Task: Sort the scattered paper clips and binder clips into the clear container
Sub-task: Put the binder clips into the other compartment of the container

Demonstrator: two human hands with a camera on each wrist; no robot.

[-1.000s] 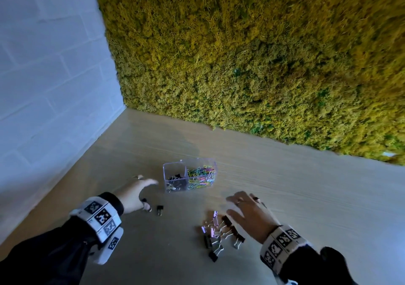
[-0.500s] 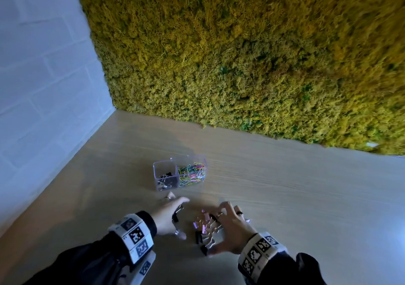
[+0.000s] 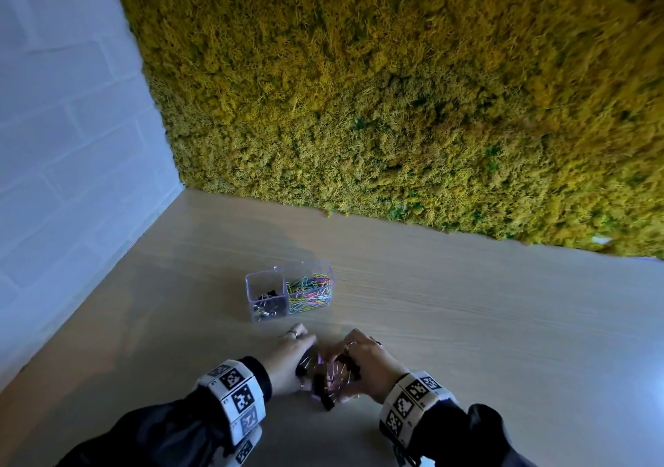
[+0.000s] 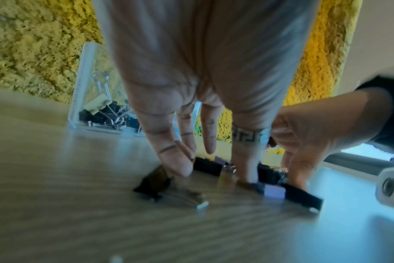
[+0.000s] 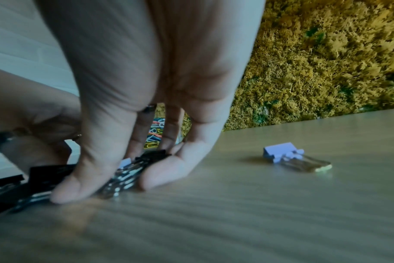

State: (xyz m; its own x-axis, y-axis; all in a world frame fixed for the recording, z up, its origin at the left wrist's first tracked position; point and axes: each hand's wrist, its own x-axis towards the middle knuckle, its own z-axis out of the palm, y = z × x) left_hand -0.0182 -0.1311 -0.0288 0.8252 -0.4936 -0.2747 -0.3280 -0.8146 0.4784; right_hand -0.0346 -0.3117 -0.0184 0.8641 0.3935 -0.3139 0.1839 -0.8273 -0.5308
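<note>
Heaped on the table [image 3: 485,340] between both hands, just on the near side of the container [image 3: 250,296]: clips [image 3: 325,382]. Left hand [image 3: 287,360] released, straight fingers [image 4: 169,156] touching the heap; right hand [image 3: 368,364] curled round a bunch. Apart to the right, a lilac clip [image 5: 279,153]. Inside the container, binder clips [image 3: 267,303] left, paper clips [image 3: 310,294] right.

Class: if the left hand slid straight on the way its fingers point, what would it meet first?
The left hand would first meet the binder clips right at its fingertips. Beyond them probably comes the clear container, though depth is hard to judge.
</note>
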